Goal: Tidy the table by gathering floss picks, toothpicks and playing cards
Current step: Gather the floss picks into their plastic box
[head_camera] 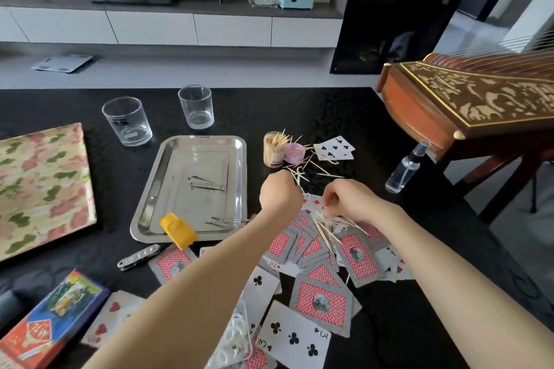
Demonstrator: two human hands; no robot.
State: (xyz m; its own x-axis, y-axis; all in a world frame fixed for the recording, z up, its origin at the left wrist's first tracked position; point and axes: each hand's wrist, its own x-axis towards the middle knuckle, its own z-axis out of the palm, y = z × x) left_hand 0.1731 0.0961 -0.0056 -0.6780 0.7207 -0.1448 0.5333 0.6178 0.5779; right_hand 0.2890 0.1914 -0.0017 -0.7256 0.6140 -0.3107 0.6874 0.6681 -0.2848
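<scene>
The right hand [344,201] pinches a bundle of toothpicks [328,231], their long axis running toward 5 o'clock over the scattered playing cards [322,299]. The left hand [280,198] is clenched around a floss pick [299,175]. Loose toothpicks [311,166] lie at 12 o'clock, nearer the left hand, before the toothpick jar [273,149].

On the table [344,111], the tray [192,156] lies left of the toothpick jar [273,148], with 2 glasses [127,121] behind it. Playing cards [323,296] spread before the jar; a spray bottle [403,171] stands to the right.
</scene>
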